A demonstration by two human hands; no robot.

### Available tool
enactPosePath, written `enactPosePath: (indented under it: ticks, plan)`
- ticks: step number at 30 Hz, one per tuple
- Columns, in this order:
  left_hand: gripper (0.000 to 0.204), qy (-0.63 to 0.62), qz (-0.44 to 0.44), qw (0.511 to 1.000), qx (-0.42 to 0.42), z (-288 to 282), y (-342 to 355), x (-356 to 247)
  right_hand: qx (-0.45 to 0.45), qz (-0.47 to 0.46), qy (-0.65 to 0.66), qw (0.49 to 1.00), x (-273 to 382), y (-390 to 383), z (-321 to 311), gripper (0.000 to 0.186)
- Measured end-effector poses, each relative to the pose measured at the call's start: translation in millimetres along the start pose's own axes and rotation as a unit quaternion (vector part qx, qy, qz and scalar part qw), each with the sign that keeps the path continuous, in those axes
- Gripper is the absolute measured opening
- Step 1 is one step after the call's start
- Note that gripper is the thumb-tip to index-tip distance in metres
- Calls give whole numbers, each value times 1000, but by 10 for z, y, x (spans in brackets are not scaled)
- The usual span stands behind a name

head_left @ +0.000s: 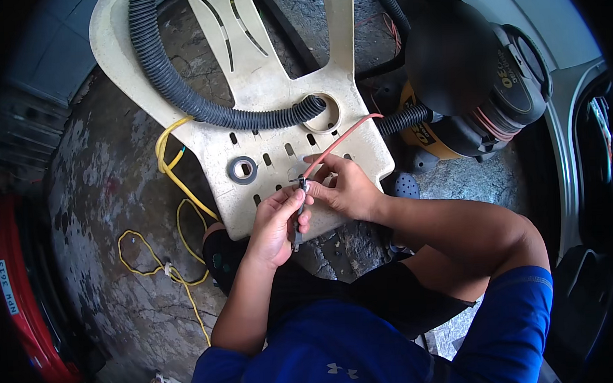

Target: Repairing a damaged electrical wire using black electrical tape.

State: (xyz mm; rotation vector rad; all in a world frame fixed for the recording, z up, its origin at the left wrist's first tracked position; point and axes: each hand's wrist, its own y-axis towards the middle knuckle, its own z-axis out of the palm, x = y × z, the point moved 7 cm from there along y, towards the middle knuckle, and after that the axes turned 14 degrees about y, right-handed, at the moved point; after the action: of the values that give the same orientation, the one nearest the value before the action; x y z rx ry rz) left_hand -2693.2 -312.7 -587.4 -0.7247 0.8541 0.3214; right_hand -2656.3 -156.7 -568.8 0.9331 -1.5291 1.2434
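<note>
My left hand (275, 224) has its fingers (294, 200) curled and pressed together around a small dark tool (299, 222), whose lower end pokes out below my palm; what kind of tool it is I cannot tell. Its upper tip meets the end of a red wire (337, 141) just between my two hands. My right hand (347, 190) pinches that wire end between thumb and fingertips (317, 158), with the other fingers loosely bent. From the pinch the red wire rises up and to the right in a gentle arc, ending above the seat of an overturned cream plastic chair (274, 76).

Both hands hover over the near edge of that chair, which lies flat on the stained concrete floor (108, 200). On the chair, just left of my hands, sits a roll of grey tape (242, 170). A black corrugated hose (179, 87) snakes across the chair and past a round hole towards a black and yellow shop vacuum (479, 81) at the upper right. A yellow cable (176, 190) loops over the floor to the left. At the far left edge shows a red vehicle body (23, 293). My blue sleeves (517, 305) fill the lower part of the view.
</note>
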Motion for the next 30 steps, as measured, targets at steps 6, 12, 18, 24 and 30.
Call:
enactPosePath:
  ticks: [6, 12, 18, 24, 30]
  plan:
    - [12, 19, 76, 989, -129, -99, -4, 7, -18, 26, -59, 998, 90, 4, -19, 44]
    - [16, 149, 261, 937, -177, -132, -10, -13, 44, 36, 32, 998, 267, -41, 94, 50]
    - [28, 230, 283, 916, -170, -84, -6, -4, 55, 24, -19, 998, 201, 23, 39, 45]
    - [20, 149, 179, 961, -151, -137, 71, -37, 52, 73, -15, 996, 83, 47, -41, 29]
    - [28, 29, -11, 997, -65, -109, 114, 30, 50, -19, -33, 998, 193, 29, -71, 25]
